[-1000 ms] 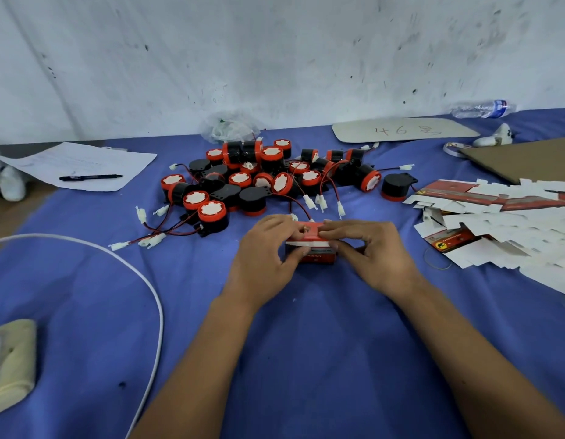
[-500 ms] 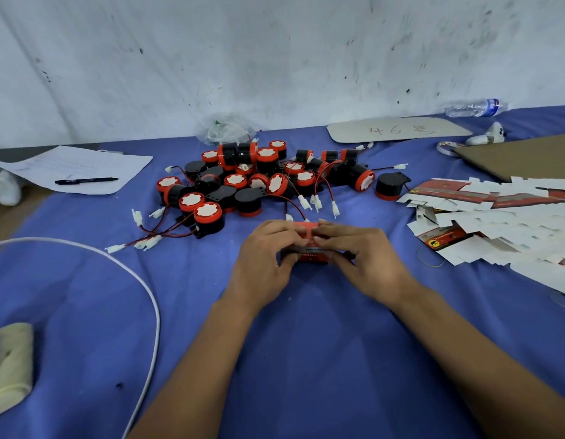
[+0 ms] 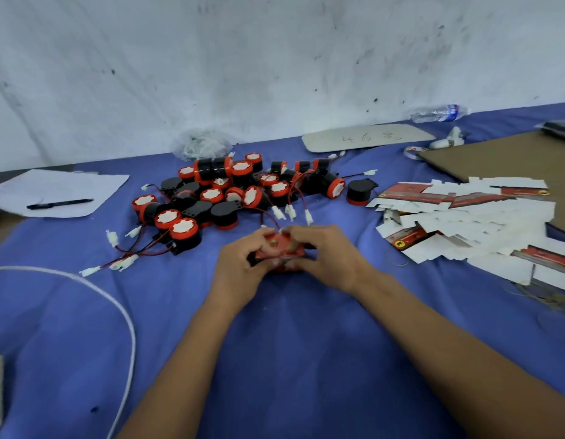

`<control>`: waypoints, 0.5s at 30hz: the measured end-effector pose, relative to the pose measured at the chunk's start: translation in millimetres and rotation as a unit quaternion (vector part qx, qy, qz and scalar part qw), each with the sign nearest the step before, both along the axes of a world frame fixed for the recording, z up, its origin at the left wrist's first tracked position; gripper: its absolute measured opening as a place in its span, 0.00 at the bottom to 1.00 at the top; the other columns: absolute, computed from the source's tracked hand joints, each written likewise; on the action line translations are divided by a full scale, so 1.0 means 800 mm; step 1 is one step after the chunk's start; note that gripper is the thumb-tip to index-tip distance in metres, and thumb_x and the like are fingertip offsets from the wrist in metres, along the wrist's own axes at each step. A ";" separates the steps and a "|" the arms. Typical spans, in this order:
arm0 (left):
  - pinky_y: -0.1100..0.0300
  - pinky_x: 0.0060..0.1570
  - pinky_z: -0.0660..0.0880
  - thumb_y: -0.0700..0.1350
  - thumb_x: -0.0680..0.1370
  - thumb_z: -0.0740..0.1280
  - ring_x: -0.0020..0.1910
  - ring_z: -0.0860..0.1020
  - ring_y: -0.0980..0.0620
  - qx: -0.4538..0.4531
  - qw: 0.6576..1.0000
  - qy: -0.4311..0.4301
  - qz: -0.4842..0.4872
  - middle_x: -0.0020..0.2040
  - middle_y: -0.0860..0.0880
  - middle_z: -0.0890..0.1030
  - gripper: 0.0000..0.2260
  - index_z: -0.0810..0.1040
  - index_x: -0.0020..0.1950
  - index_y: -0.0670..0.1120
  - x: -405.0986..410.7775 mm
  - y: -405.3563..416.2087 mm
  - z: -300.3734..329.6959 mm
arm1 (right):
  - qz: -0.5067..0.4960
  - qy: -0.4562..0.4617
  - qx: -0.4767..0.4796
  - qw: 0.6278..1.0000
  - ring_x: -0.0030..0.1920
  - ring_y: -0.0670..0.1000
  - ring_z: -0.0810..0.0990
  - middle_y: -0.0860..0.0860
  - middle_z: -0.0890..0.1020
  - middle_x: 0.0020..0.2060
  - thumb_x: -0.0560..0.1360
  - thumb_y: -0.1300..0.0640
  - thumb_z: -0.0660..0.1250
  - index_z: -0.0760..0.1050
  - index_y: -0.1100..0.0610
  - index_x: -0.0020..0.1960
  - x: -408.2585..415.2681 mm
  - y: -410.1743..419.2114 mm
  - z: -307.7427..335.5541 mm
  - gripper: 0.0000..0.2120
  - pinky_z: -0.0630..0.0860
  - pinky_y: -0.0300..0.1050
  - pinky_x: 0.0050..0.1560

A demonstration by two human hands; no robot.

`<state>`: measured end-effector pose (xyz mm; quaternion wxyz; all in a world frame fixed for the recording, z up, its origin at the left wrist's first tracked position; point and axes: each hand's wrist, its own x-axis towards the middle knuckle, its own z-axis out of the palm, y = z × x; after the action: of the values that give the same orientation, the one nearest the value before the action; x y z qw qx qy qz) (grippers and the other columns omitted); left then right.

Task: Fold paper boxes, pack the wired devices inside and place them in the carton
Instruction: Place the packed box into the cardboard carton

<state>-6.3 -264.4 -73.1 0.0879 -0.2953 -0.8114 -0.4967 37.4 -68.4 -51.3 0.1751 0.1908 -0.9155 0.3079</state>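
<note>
Head view, one entry: small red paper box point(image 3: 279, 251), held low over the blue tablecloth point(image 3: 306, 359) at the centre of the frame, between two bare hands. Left hand point(image 3: 240, 264) grips the box's left end, fingers curled over the top edge, thumb tucked under. Right hand point(image 3: 325, 255) grips the right end likewise, fingertips curled onto the top face; the two sets of fingertips nearly meet over the middle. Long axis of the box runs left to right, so each hand covers one end and neither is nearer than the other. Judged step: closing the top flap, a matter of pressing down and toward the body. Contents of the box hidden by the fingers; cannot tell whether a device is already inside. Stock: a heap of black-and-red wired devices point(image 3: 243, 191) just beyond the hands, red leads and white plugs trailing toward them; a fan of flat unfolded boxes point(image 3: 471, 223) to the right, well apart from the right hand. Brown cardboard sheet point(image 3: 512, 156) at far right, possibly part of the carton, unconfirmed. Also present: paper sheet point(image 3: 72, 185) with pen point(image 3: 59, 203), white cable point(image 3: 123, 315), water bottle point(image 3: 439, 113).
</note>
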 end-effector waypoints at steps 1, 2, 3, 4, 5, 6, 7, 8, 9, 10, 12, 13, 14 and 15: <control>0.75 0.59 0.71 0.31 0.73 0.76 0.64 0.79 0.57 0.011 1.000 -0.017 -0.009 0.61 0.58 0.80 0.12 0.86 0.48 0.47 0.003 0.000 0.002 | 0.007 -0.003 0.000 1.000 0.40 0.57 0.79 0.54 0.82 0.39 0.72 0.60 0.77 0.74 0.61 0.41 0.007 0.002 0.005 0.12 0.75 0.55 0.43; 0.74 0.58 0.73 0.31 0.72 0.77 0.62 0.80 0.57 0.022 0.999 -0.035 -0.025 0.59 0.59 0.82 0.14 0.86 0.47 0.50 0.006 0.008 0.008 | 0.006 -0.003 -0.003 1.000 0.37 0.56 0.76 0.53 0.80 0.36 0.72 0.61 0.77 0.71 0.57 0.38 0.019 0.010 0.014 0.14 0.74 0.54 0.40; 0.71 0.59 0.75 0.32 0.72 0.77 0.61 0.81 0.58 0.036 0.997 -0.049 -0.046 0.58 0.60 0.83 0.15 0.86 0.46 0.54 0.011 0.018 0.016 | -0.004 -0.004 -0.007 1.000 0.35 0.55 0.75 0.53 0.78 0.34 0.72 0.62 0.76 0.69 0.54 0.37 0.032 0.018 0.026 0.16 0.72 0.53 0.38; 0.68 0.59 0.77 0.34 0.71 0.78 0.60 0.82 0.59 0.051 0.994 -0.056 -0.078 0.56 0.62 0.85 0.16 0.87 0.45 0.57 0.016 0.038 0.029 | -0.027 -0.004 -0.014 1.000 0.35 0.55 0.74 0.52 0.76 0.33 0.73 0.62 0.76 0.69 0.52 0.36 0.050 0.037 0.043 0.17 0.72 0.54 0.37; 0.66 0.60 0.77 0.37 0.71 0.79 0.60 0.82 0.61 0.067 0.990 -0.053 -0.113 0.55 0.63 0.85 0.17 0.87 0.45 0.61 0.024 0.063 0.047 | -0.054 -0.001 -0.022 0.998 0.34 0.55 0.74 0.52 0.76 0.32 0.73 0.62 0.76 0.69 0.50 0.35 0.069 0.056 0.061 0.18 0.72 0.55 0.37; 0.67 0.59 0.77 0.40 0.71 0.79 0.60 0.82 0.62 0.083 0.985 -0.033 -0.151 0.55 0.64 0.85 0.16 0.87 0.45 0.64 0.035 0.089 0.068 | -0.085 0.004 -0.024 0.996 0.35 0.55 0.74 0.52 0.76 0.32 0.72 0.61 0.76 0.69 0.49 0.35 0.090 0.076 0.081 0.18 0.73 0.56 0.38; 0.68 0.58 0.77 0.43 0.71 0.79 0.60 0.82 0.63 0.097 0.975 -0.010 -0.200 0.55 0.65 0.85 0.16 0.87 0.46 0.65 0.049 0.130 0.090 | -0.126 0.017 -0.017 0.992 0.36 0.55 0.76 0.51 0.77 0.33 0.73 0.60 0.76 0.72 0.49 0.35 0.120 0.107 0.102 0.15 0.74 0.56 0.39; 0.68 0.58 0.77 0.46 0.71 0.79 0.60 0.81 0.63 0.111 0.963 0.008 -0.246 0.56 0.65 0.85 0.13 0.87 0.47 0.65 0.063 0.170 0.109 | -0.164 0.026 -0.008 0.986 0.38 0.55 0.78 0.52 0.80 0.35 0.73 0.59 0.76 0.75 0.52 0.37 0.150 0.135 0.121 0.11 0.75 0.56 0.41; 0.64 0.59 0.78 0.47 0.71 0.78 0.60 0.82 0.62 0.124 0.950 0.006 -0.287 0.56 0.64 0.85 0.09 0.87 0.45 0.62 0.082 0.219 0.126 | -0.213 0.033 -0.004 0.976 0.41 0.56 0.80 0.53 0.82 0.37 0.73 0.57 0.75 0.78 0.55 0.40 0.188 0.170 0.141 0.07 0.77 0.56 0.44; 0.58 0.61 0.79 0.47 0.71 0.78 0.60 0.82 0.61 0.132 0.939 -0.006 -0.318 0.56 0.62 0.85 0.06 0.86 0.43 0.59 0.103 0.267 0.139 | -0.262 0.040 -0.001 0.964 0.43 0.55 0.81 0.53 0.83 0.40 0.73 0.55 0.75 0.79 0.57 0.43 0.227 0.200 0.159 0.07 0.78 0.56 0.47; 0.48 0.64 0.78 0.43 0.71 0.78 0.61 0.82 0.59 0.133 0.916 -0.021 -0.377 0.56 0.57 0.86 0.07 0.85 0.40 0.55 0.154 0.362 0.163 | -0.363 0.050 0.011 0.930 0.47 0.50 0.83 0.50 0.85 0.44 0.72 0.51 0.77 0.80 0.53 0.46 0.308 0.253 0.191 0.09 0.81 0.55 0.51; 0.47 0.64 0.77 0.41 0.71 0.78 0.60 0.82 0.58 0.127 0.903 -0.018 -0.410 0.55 0.55 0.86 0.09 0.84 0.40 0.55 0.183 0.406 0.174 | -0.416 0.044 0.014 0.908 0.48 0.47 0.83 0.47 0.85 0.46 0.71 0.49 0.77 0.80 0.50 0.47 0.348 0.275 0.203 0.09 0.82 0.53 0.52; 0.46 0.63 0.78 0.40 0.72 0.78 0.59 0.82 0.57 0.114 0.889 -0.011 -0.443 0.54 0.53 0.86 0.10 0.83 0.40 0.55 0.215 0.447 0.183 | -0.470 0.025 0.010 0.882 0.50 0.44 0.83 0.44 0.84 0.47 0.70 0.47 0.78 0.80 0.47 0.49 0.388 0.297 0.213 0.11 0.82 0.50 0.53; 0.47 0.63 0.78 0.39 0.72 0.78 0.59 0.82 0.56 0.093 0.878 -0.004 -0.469 0.54 0.51 0.86 0.12 0.82 0.40 0.55 0.246 0.482 0.190 | -0.518 -0.007 0.004 0.856 0.50 0.42 0.83 0.41 0.84 0.47 0.69 0.46 0.78 0.79 0.45 0.51 0.423 0.314 0.219 0.13 0.81 0.49 0.54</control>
<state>190.6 120.9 79.2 -0.1318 -0.6298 -0.5280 -0.5543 375.7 183.2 124.1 0.3024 -0.3119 -0.8844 0.1705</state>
